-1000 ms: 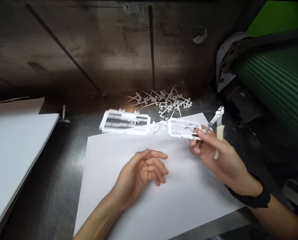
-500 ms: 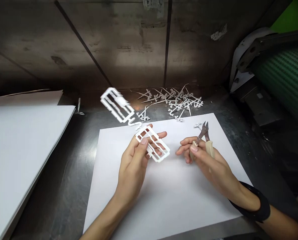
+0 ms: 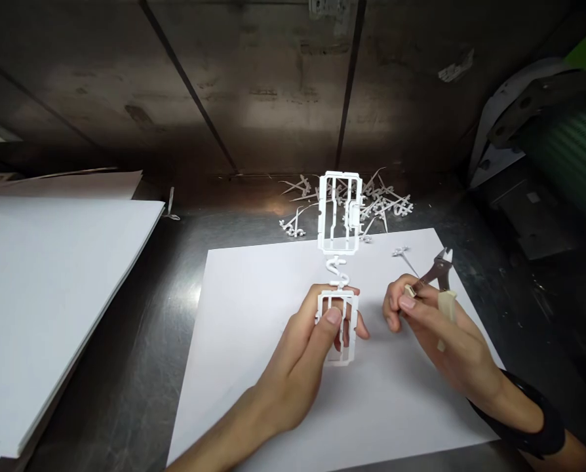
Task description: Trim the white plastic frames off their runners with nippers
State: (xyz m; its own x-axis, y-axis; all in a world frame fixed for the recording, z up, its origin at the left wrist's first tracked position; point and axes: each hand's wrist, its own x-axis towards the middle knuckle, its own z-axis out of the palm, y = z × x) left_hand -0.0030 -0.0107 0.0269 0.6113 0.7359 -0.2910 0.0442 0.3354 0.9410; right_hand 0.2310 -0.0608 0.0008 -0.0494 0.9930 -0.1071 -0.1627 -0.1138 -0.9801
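Observation:
Between thumb and fingers, my left hand grips the lower of two white plastic frames. A thin S-shaped runner joins it to the upper plastic frame, which stands up beyond my fingers. Both frames are rectangular with slim bars inside. My right hand is closed around the pale handles of side cutters. The cutters' jaws point up and away from me, apart from the frames. Under both hands lies a white sheet.
Behind the sheet, a heap of white plastic sprue scraps lies on the metal table. One loose scrap rests near the sheet's far edge. At left is a stack of white sheets. A green ribbed roller stands at right.
My left hand has moved right and turned the joined frames from a slant to nearly upright. My right hand with the side cutters has shifted right and slightly down. The view has also shifted a little.

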